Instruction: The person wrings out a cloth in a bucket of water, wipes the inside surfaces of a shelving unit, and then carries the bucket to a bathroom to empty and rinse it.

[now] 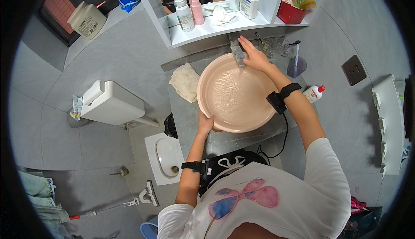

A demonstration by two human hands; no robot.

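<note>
A round, pale peach plastic basin (203,103) stands on the grey counter, with rippling water (229,93) inside. At its lower left, my left hand (206,123) grips the rim, thumb on the upper edge and the other fingers hidden below. Over the far rim juts a metal faucet (238,57), and water runs from its spout into the basin. My right hand (256,58) rests against the faucet's right side and top, its fingers stretched out toward the wall. Straps with small black devices circle both forearms.
A cream cloth (184,82) lies left of the basin. To the right are a purple cup (296,67) with a toothbrush and a white bottle with a red cap (314,94). Behind, a white shelf (203,35) holds several bottles. A squat toilet (164,159) is lower left.
</note>
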